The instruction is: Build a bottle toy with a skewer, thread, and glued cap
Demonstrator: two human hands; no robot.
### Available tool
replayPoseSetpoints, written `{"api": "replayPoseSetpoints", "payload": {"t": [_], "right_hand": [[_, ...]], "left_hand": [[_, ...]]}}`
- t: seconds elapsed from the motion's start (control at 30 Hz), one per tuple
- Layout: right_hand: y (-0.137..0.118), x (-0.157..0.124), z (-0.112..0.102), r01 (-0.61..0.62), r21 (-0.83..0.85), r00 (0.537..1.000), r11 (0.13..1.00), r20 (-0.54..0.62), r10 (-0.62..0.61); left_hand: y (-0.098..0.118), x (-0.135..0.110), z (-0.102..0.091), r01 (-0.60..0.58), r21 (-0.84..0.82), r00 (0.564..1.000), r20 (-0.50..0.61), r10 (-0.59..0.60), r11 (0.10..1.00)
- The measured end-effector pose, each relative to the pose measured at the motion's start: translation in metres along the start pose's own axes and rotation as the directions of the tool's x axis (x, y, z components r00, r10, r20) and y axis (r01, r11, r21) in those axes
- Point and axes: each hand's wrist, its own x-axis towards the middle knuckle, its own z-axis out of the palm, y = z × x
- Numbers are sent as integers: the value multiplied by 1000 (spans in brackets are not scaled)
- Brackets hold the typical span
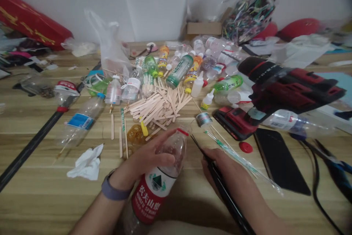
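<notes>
My left hand (154, 154) is closed around the upper part of a clear plastic water bottle (150, 194) with a red and white label. The bottle leans with its uncapped, red-ringed mouth pointing away from me. In my right hand (231, 172) is a long black tool (220, 183) with a thin, dark, pointed tip; its exact kind is unclear. That tip is close to the bottle's mouth, slightly to its right, apparently apart from it. A red bottle cap (245, 147) lies on the table right of my right hand.
Wooden sticks (156, 106) are heaped mid-table, with several plastic bottles (180, 70) behind. A red and black cordless drill (275, 88) and a phone (282, 161) are at right. At left are a black rod (35, 143), a blue-labelled bottle (82, 119) and crumpled tissue (86, 163).
</notes>
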Motion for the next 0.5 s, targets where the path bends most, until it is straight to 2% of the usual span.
{"api": "replayPoseSetpoints", "payload": {"t": [0.13,0.3,0.43,0.5], "right_hand": [[-4,3,-8,-49,47,997,998,66,46],[-1,7,-19,-75,50,984,996,167,66],[4,11,-26,-58,65,967,996,250,40],[7,13,-29,-88,91,959,992,278,59]], "left_hand": [[-6,2,-1,-33,-89,999,14,35,995],[-9,6,-2,-13,-117,996,81,22,993],[-6,6,-4,7,-58,999,44,-5,998],[-3,4,-4,15,38,1000,27,-16,999]]}}
